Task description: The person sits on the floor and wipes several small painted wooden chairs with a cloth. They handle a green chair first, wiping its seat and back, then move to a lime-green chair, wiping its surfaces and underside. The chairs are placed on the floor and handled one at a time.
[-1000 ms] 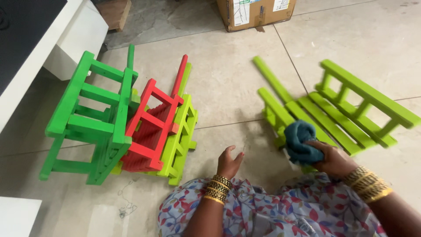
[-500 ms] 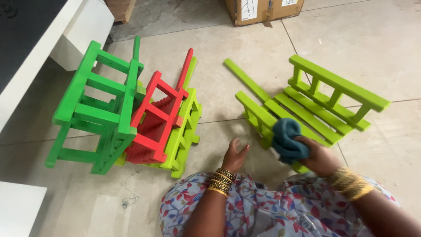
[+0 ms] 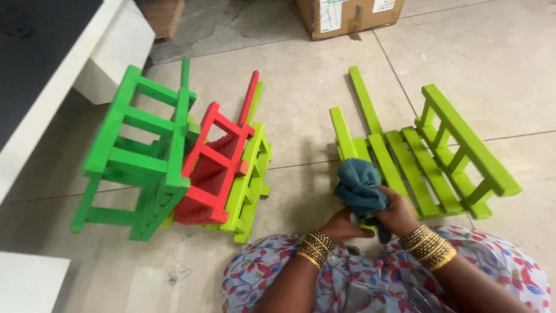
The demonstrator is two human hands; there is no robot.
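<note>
2 hands (image 3: 370, 220) on teal cloth (image 3: 358, 186), beside lime-green slatted chair (image 3: 428, 156)

A teal-blue cloth (image 3: 359, 186) sits at the centre of the view, against a lime-green slatted chair (image 3: 425, 152) at three o'clock. At nine o'clock stand a bright green chair (image 3: 136, 156), a red chair (image 3: 215, 162) and a yellow-green chair (image 3: 250, 184). The floor (image 3: 301, 87) is pale beige tile. At six o'clock, a white garment (image 3: 370, 278) bears red and blue flowers, and gold bangles (image 3: 431, 248) band the wrists. A brown cardboard box (image 3: 347, 16) lies at twelve.
</note>
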